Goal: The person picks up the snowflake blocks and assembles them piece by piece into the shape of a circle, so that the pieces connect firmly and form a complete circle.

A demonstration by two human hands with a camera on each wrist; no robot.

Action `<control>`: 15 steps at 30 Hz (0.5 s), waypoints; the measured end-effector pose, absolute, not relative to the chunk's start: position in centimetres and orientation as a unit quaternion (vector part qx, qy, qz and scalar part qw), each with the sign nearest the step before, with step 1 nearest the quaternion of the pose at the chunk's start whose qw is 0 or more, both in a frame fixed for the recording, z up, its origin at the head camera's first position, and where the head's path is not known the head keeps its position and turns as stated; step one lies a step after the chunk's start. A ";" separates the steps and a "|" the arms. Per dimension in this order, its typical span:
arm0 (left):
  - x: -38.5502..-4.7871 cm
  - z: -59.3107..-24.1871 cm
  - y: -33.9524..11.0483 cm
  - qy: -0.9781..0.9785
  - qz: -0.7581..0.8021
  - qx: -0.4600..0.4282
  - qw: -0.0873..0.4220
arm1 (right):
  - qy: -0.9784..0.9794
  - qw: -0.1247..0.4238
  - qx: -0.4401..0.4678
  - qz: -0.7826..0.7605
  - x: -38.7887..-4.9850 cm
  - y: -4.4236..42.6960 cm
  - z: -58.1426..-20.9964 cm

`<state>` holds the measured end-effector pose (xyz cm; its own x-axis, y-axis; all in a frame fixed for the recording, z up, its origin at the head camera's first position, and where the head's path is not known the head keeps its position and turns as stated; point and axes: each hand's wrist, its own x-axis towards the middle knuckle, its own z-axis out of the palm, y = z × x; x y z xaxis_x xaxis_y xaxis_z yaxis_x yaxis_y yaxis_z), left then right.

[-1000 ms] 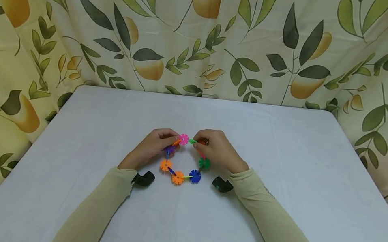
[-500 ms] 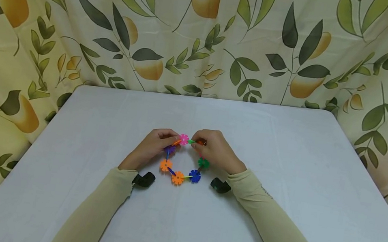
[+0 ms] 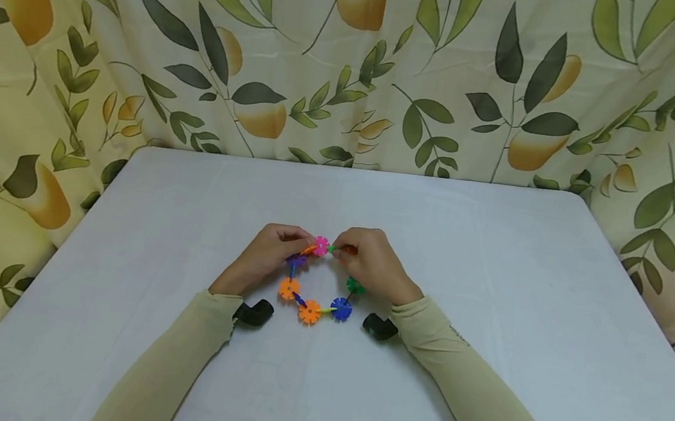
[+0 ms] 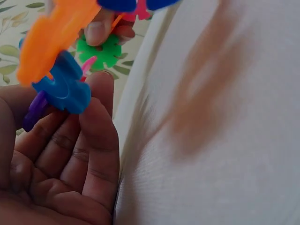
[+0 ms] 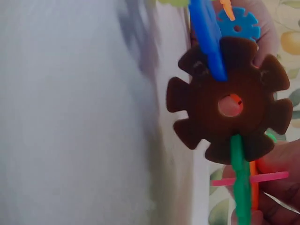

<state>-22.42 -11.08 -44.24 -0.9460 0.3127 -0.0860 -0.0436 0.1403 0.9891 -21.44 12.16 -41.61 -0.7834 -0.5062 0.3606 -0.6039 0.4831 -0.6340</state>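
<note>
A ring of notched plastic snowflake discs joined edge to edge lies between both hands. In the head view my left hand pinches the ring's upper left, by a pink disc and a purple disc. My right hand pinches the upper right, beside a small green piece; its fingers hide the discs there. Orange discs and a blue disc form the near side. A blue disc sits by the left fingertips in the left wrist view. A brown disc fills the right wrist view's foreground.
A white cloth covers the table. Black wrist devices show below both hands. Behind the table and along its sides hangs a leaf-patterned curtain.
My right hand has shifted slightly left, closer to the pink disc, and less of the small green piece shows. The left hand stays nearly still.
</note>
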 end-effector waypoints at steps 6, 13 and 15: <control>-22.3 -44.1 -10.7 0.730 0.664 0.070 0.144 | -0.848 0.083 0.314 0.419 -21.4 12.1 -42.1; -22.4 -44.0 -10.8 0.717 0.674 0.081 0.161 | -0.856 0.064 0.301 0.415 -21.4 12.1 -41.8; -22.4 -44.0 -11.0 0.714 0.673 0.087 0.170 | -0.858 0.052 0.291 0.419 -21.5 12.2 -41.7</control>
<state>-22.39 -10.96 -43.98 -0.9267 0.3539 -0.1261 -0.1048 0.0788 0.9914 -21.49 12.16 -41.70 -0.8254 -0.4553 0.3339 -0.5432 0.4793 -0.6893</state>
